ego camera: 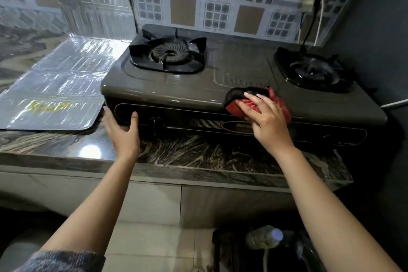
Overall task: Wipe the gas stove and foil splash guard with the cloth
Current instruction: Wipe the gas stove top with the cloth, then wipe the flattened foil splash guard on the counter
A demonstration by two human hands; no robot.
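Right hand (pixel 266 115) presses a red and black cloth (pixel 254 100) on the front edge of the dark grey two-burner gas stove (pixel 176 88).

The right hand lies spread over the bunched cloth, fingers curled down on it, between the two burners and just above the stove's front panel. The left hand (pixel 122 127) is open and holds nothing, its palm and thumb braced against the stove's front left corner. The stove sits on a dark marbled counter (pixel 198 157) against a patterned tile wall. The shiny silver foil splash guard (pixel 59 86) is just left of the stove, one panel lying flat on the counter, another panel standing upright against the wall behind it.
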